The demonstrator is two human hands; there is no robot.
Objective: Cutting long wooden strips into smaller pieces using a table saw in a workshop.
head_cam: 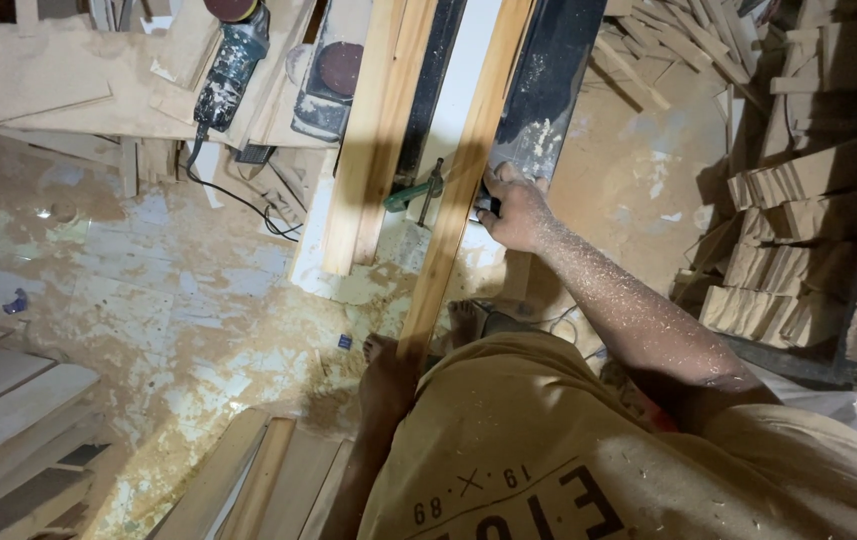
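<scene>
A long light wooden plank (463,170) runs from the top of the view down to my body. My left hand (388,375) grips its near end. Farther up, my right hand (513,210), dusted with sawdust, rests against the plank's right edge and closes on a small dark object that I cannot make out. A green-handled clamp (418,190) sits just left of the plank on a white board (453,95). My bare foot (468,320) stands on the floor under the plank.
Two sanders (233,60) (328,85) lie on a low workbench at the top left, their cable trailing on the sawdust-covered floor (178,290). Stacked wood offcuts (798,230) fill the right side. Boards (8,400) lie at the lower left.
</scene>
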